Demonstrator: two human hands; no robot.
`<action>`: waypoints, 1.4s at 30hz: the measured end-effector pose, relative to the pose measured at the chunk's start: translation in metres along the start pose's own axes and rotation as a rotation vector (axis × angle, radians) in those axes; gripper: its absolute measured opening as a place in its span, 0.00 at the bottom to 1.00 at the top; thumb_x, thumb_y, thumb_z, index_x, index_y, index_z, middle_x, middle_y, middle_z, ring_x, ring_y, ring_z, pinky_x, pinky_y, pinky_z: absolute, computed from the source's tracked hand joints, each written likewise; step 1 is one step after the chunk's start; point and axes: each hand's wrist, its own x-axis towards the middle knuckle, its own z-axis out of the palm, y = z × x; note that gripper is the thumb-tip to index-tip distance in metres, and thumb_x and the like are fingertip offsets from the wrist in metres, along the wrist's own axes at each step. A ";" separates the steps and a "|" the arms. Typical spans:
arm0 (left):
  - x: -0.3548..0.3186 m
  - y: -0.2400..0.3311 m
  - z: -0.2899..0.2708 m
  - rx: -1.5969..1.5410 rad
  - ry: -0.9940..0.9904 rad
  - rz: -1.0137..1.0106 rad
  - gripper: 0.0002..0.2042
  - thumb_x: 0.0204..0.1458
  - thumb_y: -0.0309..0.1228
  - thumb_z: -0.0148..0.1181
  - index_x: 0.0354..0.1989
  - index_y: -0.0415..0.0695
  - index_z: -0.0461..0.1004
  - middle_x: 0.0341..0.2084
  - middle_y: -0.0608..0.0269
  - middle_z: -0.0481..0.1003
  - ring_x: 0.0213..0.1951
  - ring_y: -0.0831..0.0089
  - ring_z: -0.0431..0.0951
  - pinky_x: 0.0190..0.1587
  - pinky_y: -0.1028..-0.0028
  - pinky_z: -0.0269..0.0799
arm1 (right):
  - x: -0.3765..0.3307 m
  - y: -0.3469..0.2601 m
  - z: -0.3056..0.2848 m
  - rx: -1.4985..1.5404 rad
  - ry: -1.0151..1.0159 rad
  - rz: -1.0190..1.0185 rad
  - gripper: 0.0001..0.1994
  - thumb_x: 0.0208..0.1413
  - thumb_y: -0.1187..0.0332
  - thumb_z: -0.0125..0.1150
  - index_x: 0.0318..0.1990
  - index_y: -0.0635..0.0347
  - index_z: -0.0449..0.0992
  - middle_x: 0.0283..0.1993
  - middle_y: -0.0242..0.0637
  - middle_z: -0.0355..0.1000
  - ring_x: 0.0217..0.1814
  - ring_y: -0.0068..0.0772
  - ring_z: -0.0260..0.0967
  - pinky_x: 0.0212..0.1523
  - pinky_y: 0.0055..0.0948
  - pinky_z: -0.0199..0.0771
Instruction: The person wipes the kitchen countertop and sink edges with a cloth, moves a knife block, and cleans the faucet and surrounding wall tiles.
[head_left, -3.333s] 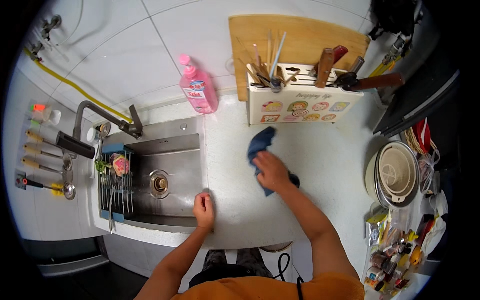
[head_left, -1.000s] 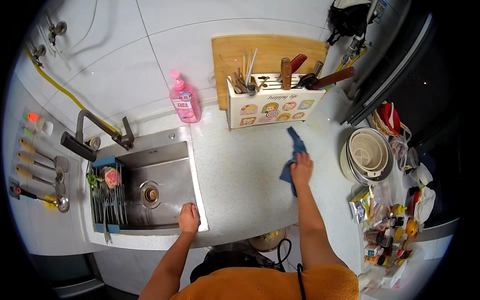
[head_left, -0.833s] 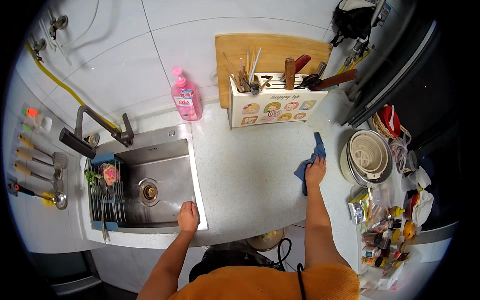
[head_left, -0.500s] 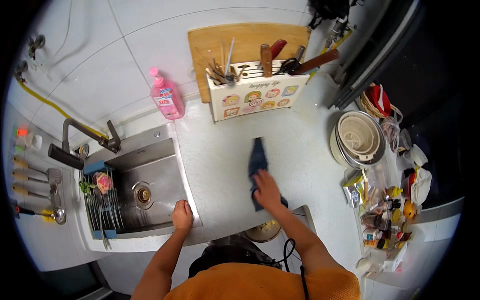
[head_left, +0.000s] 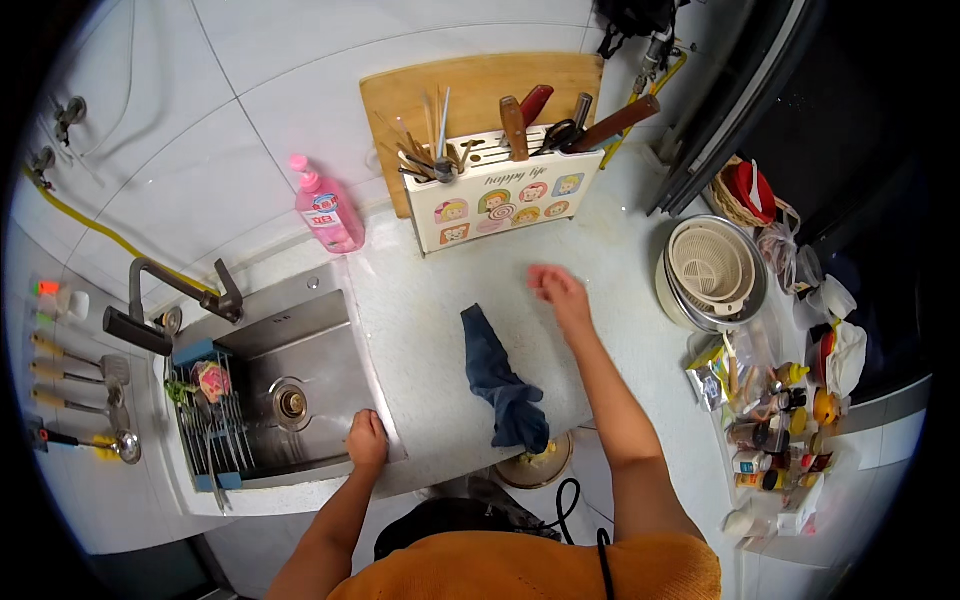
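Here, the dark blue cloth (head_left: 503,378) lies crumpled on the speckled white counter (head_left: 430,300), below and to the left of your right hand (head_left: 560,293) and clear of it. That hand hovers over the counter with its fingers loosely spread and nothing in its grasp. Your left hand (head_left: 366,440) rests on the front edge of the steel sink (head_left: 290,350), fingers curled over the rim, apparently bracing your body; it grips nothing else.

Beyond your right hand, a white knife-and-utensil block (head_left: 500,195) stands against the wooden cutting board (head_left: 470,90), keeping the handles upright and reachable. Further left of it stands a pink soap bottle (head_left: 325,208). To the right of your right hand sit the stacked bowls with a colander (head_left: 715,270) on top.

The lower end of the cloth hangs at the counter's front edge, and it probably drapes over it; the view does not settle this. A round container (head_left: 540,462) below the counter is partly hidden by the cloth. The small jars at the far right are too blurred to identify.
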 end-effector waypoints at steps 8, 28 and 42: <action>-0.001 -0.002 0.001 -0.021 0.001 -0.018 0.09 0.55 0.33 0.47 0.29 0.41 0.70 0.29 0.52 0.72 0.31 0.50 0.72 0.34 0.57 0.67 | 0.105 -0.079 0.025 -0.746 0.303 -0.489 0.13 0.52 0.70 0.54 0.46 0.57 0.71 0.48 0.38 0.68 0.41 0.39 0.72 0.39 0.35 0.72; -0.004 0.003 -0.005 -0.045 0.045 -0.041 0.09 0.55 0.32 0.47 0.30 0.41 0.71 0.29 0.54 0.72 0.32 0.52 0.73 0.34 0.58 0.68 | 0.139 -0.065 -0.043 -0.908 0.503 -0.584 0.10 0.50 0.68 0.58 0.41 0.54 0.72 0.39 0.35 0.69 0.33 0.38 0.71 0.34 0.36 0.71; -0.006 0.007 -0.001 0.010 0.075 -0.004 0.07 0.54 0.30 0.48 0.30 0.42 0.70 0.27 0.54 0.71 0.31 0.53 0.73 0.34 0.59 0.69 | 0.164 -0.108 -0.049 -1.296 0.114 -0.281 0.21 0.48 0.54 0.61 0.49 0.48 0.70 0.36 0.43 0.75 0.40 0.49 0.73 0.40 0.42 0.72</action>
